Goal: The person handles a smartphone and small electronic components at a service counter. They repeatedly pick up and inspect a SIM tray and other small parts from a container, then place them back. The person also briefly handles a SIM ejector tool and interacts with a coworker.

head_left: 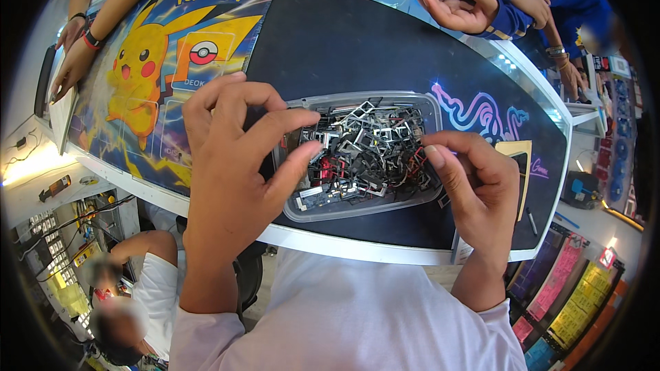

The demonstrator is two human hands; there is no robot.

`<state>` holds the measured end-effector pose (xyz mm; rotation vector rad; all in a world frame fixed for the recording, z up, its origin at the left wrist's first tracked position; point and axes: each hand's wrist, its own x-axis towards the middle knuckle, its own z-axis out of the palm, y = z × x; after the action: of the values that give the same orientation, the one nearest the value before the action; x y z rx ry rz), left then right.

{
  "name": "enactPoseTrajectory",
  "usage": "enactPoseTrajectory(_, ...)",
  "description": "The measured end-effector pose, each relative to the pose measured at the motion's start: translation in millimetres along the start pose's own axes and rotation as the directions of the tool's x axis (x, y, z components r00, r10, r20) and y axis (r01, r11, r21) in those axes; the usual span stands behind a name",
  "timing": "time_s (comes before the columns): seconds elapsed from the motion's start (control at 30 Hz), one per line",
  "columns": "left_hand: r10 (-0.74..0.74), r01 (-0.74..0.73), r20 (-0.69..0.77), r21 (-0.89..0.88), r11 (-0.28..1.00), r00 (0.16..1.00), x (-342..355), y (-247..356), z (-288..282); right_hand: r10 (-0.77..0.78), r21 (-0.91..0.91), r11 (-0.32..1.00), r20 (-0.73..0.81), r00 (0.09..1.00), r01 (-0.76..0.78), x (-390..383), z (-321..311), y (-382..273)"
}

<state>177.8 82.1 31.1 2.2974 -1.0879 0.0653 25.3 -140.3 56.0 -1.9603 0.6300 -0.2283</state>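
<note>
A clear plastic container stands on the counter in front of me, heaped with small black, silver and red frame-shaped pieces that look like phone SIM trays. My left hand is over the container's left side, thumb and index finger apart with a gap between the tips. At the right rim, my right hand has its thumb and index finger close together in a pinch. Anything between those fingertips is too small to make out.
Under the container lies a black mat, with a yellow cartoon mat to its left. A pen is on the right. Across the counter are another person's hand and, at far left, a wristbanded arm. Another person sits lower left.
</note>
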Motion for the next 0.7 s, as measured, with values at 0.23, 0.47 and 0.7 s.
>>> enactPoseTrajectory(0.23, -0.092, 0.085, 0.086, 0.076, 0.993, 0.992, -3.7, 17.6, 0.6, 0.042, 0.021, 0.999, 0.065, 0.997, -0.043, 3.9, 4.7, -6.3)
enactPoseTrajectory(0.47, -0.091, 0.087, 0.097, 0.042, 0.995, 0.991, -3.5, 12.2, -1.0, 0.063, 0.019, 0.998, 0.106, 0.992, -0.065, 8.0, 2.1, -3.4)
enactPoseTrajectory(0.7, -0.072, 0.060, 0.140, 0.089, 0.994, 0.988, -3.2, 10.8, -6.1, 0.036, 0.050, 0.998, 0.086, 0.996, -0.041, 9.1, 5.9, 1.1)
